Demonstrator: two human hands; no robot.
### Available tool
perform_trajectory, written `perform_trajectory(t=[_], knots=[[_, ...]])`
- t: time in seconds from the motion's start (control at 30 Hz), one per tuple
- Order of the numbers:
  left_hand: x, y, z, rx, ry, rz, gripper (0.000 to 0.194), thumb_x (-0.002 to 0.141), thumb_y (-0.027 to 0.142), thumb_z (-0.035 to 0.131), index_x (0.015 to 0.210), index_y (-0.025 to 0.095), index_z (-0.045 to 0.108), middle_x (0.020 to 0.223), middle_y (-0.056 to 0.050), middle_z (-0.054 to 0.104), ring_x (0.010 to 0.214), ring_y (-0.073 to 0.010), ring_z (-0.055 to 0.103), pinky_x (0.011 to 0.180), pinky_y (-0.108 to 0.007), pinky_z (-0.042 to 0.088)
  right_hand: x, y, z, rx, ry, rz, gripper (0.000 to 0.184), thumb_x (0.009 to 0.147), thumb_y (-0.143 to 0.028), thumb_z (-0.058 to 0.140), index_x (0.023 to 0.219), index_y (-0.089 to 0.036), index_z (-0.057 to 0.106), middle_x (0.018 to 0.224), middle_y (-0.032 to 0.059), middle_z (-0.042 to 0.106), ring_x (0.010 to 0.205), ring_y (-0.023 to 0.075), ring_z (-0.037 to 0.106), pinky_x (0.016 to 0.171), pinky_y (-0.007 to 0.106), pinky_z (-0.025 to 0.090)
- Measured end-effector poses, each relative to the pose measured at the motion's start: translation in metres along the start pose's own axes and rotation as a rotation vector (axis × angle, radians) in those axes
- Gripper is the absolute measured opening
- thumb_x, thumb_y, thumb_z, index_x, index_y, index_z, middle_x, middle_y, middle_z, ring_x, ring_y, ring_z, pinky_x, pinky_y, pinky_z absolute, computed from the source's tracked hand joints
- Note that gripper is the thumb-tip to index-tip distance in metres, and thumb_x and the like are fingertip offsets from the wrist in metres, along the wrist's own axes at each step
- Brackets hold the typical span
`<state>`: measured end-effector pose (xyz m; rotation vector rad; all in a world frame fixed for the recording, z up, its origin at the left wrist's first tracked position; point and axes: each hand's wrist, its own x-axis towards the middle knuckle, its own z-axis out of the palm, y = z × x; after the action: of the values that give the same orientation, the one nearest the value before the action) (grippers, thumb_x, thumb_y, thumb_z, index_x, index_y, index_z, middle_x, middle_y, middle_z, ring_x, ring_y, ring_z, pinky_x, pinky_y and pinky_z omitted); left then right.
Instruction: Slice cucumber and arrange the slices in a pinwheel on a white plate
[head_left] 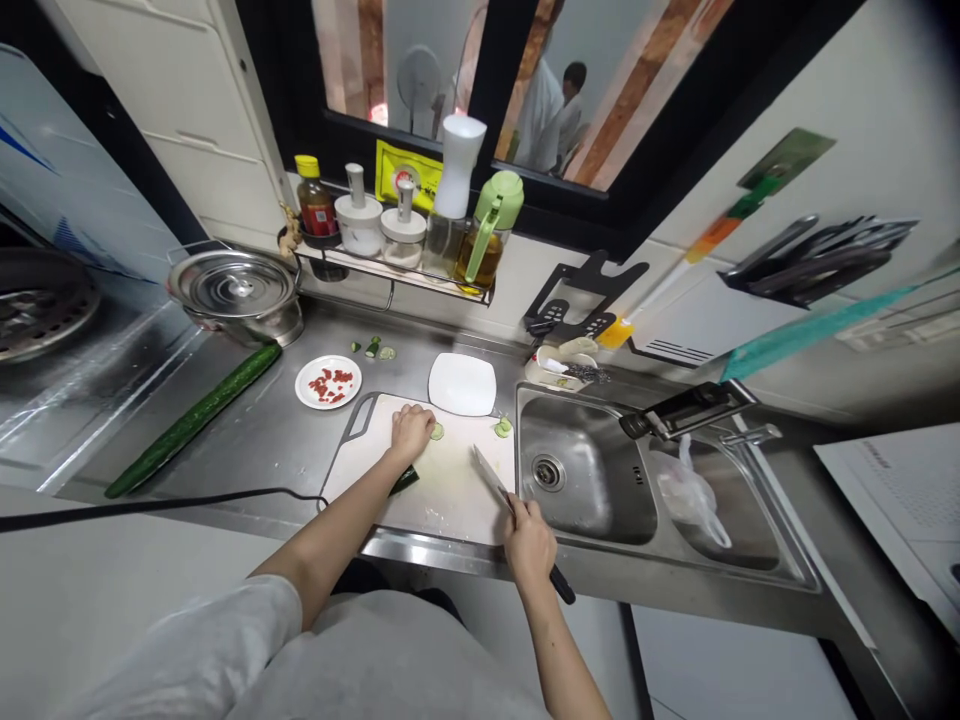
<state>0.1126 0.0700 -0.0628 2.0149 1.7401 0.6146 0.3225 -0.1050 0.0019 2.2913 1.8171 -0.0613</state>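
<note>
Judged early: few cucumber slices cut, upper right of cutting board, frame centre. Cucumber piece by left wrist, whole cucumber at frame left remain. Right hand clamped on knife; left hand grip: cannot tell.

Your right hand grips a black-handled steel knife, blade over the white rectangular cutting board. Your left hand rests on the board beside a pale green round cucumber slice. Beyond the board sits a white square plate; at left lies a long dark-green cucumber.
</note>
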Motion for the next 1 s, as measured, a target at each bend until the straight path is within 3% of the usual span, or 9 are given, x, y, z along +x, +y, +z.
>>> perform_trajectory(t=[0.13,0.23,0.33,0.43,0.57,0.67,0.87,1.0], knots=[[-0.001,-0.006,0.002,-0.047,0.088,-0.002,0.007,0.081,0.025,0.059,0.079,0.022,0.065,0.086,-0.008,0.063,0.092,-0.0248,0.051,0.079,-0.038,0.037,0.003,-0.002,0.004,0.142,0.022,0.035,0.038,0.096,-0.028,0.032,0.121,-0.021,0.060,0.107,0.0102,0.065,0.084,0.0169,0.065,0.065,0.024,0.044],[-0.008,-0.015,-0.006,-0.152,0.166,-0.077,0.009,0.083,0.027,0.057,0.084,0.023,0.065,0.086,-0.006,0.064,0.087,-0.0226,0.053,0.079,-0.037,0.040,0.011,-0.006,0.011,0.428,-0.007,0.017,0.037,0.094,-0.030,0.032,0.106,-0.015,0.064,0.095,0.0105,0.069,0.084,0.0187,0.064,0.068,0.024,0.045],[-0.029,-0.028,-0.018,-0.269,0.217,-0.125,0.012,0.084,0.028,0.054,0.087,0.023,0.065,0.085,-0.004,0.064,0.081,-0.0197,0.055,0.077,-0.034,0.044,0.021,-0.015,0.017,0.696,-0.070,-0.023,0.035,0.090,-0.036,0.037,0.093,-0.013,0.064,0.082,0.0086,0.069,0.077,0.0195,0.063,0.065,0.025,0.045],[-0.062,-0.038,-0.027,-0.336,0.253,-0.113,0.014,0.086,0.029,0.052,0.090,0.022,0.064,0.086,-0.003,0.064,0.080,-0.0177,0.058,0.076,-0.032,0.046,0.026,-0.027,0.014,0.798,-0.106,-0.071,0.033,0.088,-0.038,0.039,0.090,-0.015,0.063,0.074,0.0046,0.066,0.070,0.0184,0.061,0.062,0.024,0.042],[-0.105,-0.041,-0.030,-0.339,0.247,-0.014,0.015,0.088,0.029,0.051,0.091,0.022,0.064,0.088,-0.004,0.064,0.084,-0.0171,0.059,0.076,-0.032,0.048,0.027,-0.041,-0.004,0.737,-0.209,-0.143,0.030,0.091,-0.034,0.037,0.090,-0.016,0.061,0.070,0.0026,0.064,0.069,0.0170,0.059,0.060,0.023,0.038],[-0.121,-0.042,-0.026,-0.290,0.256,0.096,0.016,0.089,0.029,0.051,0.094,0.022,0.065,0.090,-0.004,0.064,0.089,-0.0176,0.059,0.080,-0.033,0.049,0.024,-0.050,-0.020,0.576,-0.282,-0.185,0.027,0.093,-0.030,0.038,0.092,-0.015,0.060,0.076,0.0054,0.065,0.075,0.0171,0.060,0.063,0.022,0.035],[-0.123,-0.047,-0.017,-0.237,0.263,0.242,0.018,0.088,0.028,0.055,0.100,0.024,0.068,0.091,-0.005,0.063,0.089,-0.0169,0.058,0.080,-0.033,0.050,0.008,-0.065,-0.035,0.343,-0.382,-0.267,0.026,0.096,-0.026,0.035,0.117,-0.017,0.047,0.089,0.0099,0.068,0.082,0.0199,0.063,0.066,0.025,0.035],[-0.120,-0.048,-0.015,-0.217,0.267,0.289,0.018,0.087,0.028,0.057,0.101,0.025,0.068,0.093,-0.006,0.064,0.090,-0.0172,0.059,0.080,-0.034,0.050,-0.002,-0.076,-0.041,0.259,-0.401,-0.318,0.023,0.096,-0.020,0.033,0.114,-0.016,0.046,0.091,0.0116,0.068,0.086,0.0219,0.065,0.069,0.027,0.038]])
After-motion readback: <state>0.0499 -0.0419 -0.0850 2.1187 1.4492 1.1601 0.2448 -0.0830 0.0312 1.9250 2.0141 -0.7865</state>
